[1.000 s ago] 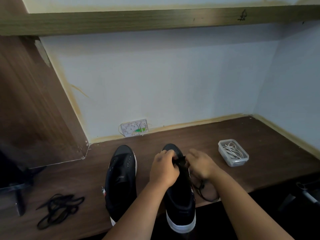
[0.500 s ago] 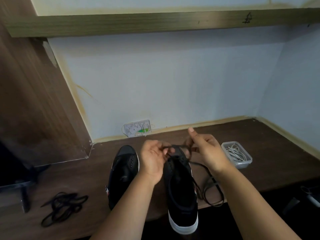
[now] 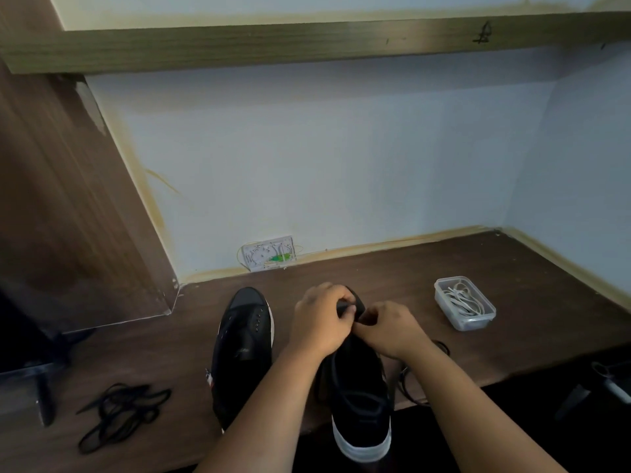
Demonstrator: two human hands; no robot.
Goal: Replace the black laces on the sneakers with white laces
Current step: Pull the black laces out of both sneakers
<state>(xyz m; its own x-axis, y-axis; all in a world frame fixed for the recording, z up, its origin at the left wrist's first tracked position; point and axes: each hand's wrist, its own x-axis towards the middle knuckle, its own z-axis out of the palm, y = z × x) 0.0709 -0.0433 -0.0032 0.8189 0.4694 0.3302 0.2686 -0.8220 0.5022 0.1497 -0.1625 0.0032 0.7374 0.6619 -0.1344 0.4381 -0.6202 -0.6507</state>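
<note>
Head view: the left hand (image 3: 322, 324) and right hand (image 3: 392, 327), fingers curled, pinch the black lace (image 3: 408, 380) at the toe end of the right sneaker (image 3: 358, 397) near the bench (image 3: 512, 268) edge. A hard tug could snag the lace in an eyelet or drag the overhanging sneaker off; white laces (image 3: 464, 300) wait in the tub at far right.

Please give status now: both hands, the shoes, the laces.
Left hand and right hand both pinching black lace at right shoe toe end. Left shoe unlaced. White laces in box. Nothing blocking.

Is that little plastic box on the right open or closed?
Open. The plastic box has no lid on it, and the white laces coiled inside show from above.
</note>
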